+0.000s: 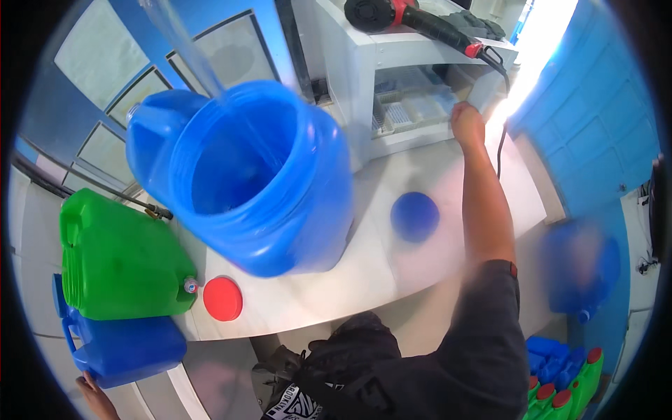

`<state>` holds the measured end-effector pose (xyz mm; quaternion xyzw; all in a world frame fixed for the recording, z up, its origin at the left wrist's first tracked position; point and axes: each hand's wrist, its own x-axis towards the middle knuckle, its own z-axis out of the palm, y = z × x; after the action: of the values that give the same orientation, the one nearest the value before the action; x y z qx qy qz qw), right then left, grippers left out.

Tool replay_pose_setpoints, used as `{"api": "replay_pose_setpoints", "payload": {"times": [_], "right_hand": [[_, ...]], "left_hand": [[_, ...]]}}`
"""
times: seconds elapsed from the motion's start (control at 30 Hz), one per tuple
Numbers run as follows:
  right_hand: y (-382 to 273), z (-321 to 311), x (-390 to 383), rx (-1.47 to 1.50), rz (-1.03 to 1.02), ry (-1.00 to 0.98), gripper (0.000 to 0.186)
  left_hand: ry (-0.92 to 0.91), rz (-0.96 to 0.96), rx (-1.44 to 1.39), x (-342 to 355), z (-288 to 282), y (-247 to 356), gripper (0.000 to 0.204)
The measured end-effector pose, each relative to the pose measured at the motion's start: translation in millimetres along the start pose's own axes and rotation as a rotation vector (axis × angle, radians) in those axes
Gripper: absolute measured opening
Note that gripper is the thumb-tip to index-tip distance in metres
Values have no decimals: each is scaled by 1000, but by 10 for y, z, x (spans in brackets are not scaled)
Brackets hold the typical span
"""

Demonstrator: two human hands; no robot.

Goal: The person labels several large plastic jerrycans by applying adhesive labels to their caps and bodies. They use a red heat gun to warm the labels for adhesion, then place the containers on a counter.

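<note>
At the lower left, my left hand (96,397) is at the bottom edge of a dark blue jerrycan (136,350), its fingers curled against it. My right arm stretches over the white counter to a white cabinet (353,91). There my right hand (467,124) is closed at the shelf opening's lower right corner; what it grips is hidden. A large blue container (301,189) with a wide open mouth stands between my arms. Something clear and long (185,49), a water stream or a tube, runs down into it. A green jerrycan (126,259) stands beside the blue one.
On the counter (301,301) lie a red cap (222,298) and a round blue lid (415,217). A black and red power tool (420,24) rests on the cabinet, its cord hanging down. Another blue container (581,266) is at right, above several green and blue jugs (567,381).
</note>
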<state>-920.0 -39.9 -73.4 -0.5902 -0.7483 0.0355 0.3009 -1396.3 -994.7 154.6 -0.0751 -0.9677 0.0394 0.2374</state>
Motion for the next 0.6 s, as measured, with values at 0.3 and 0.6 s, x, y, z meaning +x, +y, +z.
{"api": "replay_pose_setpoints", "payload": {"times": [0.3,0.6], "right_hand": [[220,446,605,-287,-19,-97,24],[189,546,733,-423,-27,-85,29]], "left_hand": [[-134,-25,38,24,-176,135,50],[-134,0,-2,-82,-86,28,50]]}}
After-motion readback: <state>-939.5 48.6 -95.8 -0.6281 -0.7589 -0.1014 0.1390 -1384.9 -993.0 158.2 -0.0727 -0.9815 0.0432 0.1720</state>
